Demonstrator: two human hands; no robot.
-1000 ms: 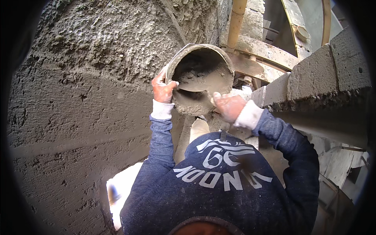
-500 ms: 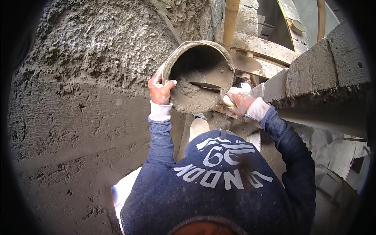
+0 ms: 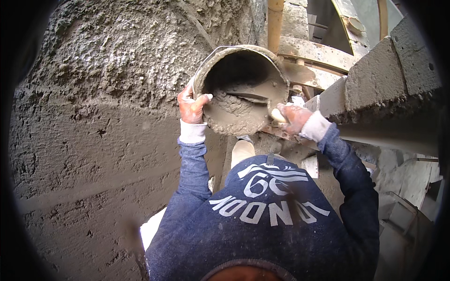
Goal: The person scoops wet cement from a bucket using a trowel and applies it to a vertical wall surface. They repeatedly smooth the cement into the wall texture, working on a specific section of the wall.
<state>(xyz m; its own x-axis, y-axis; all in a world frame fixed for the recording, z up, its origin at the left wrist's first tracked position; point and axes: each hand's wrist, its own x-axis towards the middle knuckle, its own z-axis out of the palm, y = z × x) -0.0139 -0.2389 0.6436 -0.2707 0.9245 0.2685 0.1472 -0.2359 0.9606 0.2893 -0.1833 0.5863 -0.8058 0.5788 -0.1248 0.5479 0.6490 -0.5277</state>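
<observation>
A mortar-caked bucket (image 3: 239,68) is tipped toward me, its mouth facing up at the camera. Wet grey mortar (image 3: 234,116) lies along its lower side. My left hand (image 3: 191,107) grips the bucket's left rim, thumb over the edge and fingers behind, partly hidden. In my right hand (image 3: 296,119) is the pale handle of a trowel (image 3: 277,114). The trowel's blade sits inside the bucket, edge-on and partly sunk in the mortar. Both hands are smeared with mortar.
On the left stands a wall (image 3: 93,145), smoother below and rough above. Concrete blocks (image 3: 373,72) line the right side. A bamboo pole (image 3: 275,25) and mortar-spattered boards (image 3: 314,52) are beyond the bucket. My foot and leg (image 3: 242,152) show below it.
The trowel and my right hand have shifted slightly right. The bucket's mouth has turned a little more toward me, its right rim further right. My left hand keeps its hold.
</observation>
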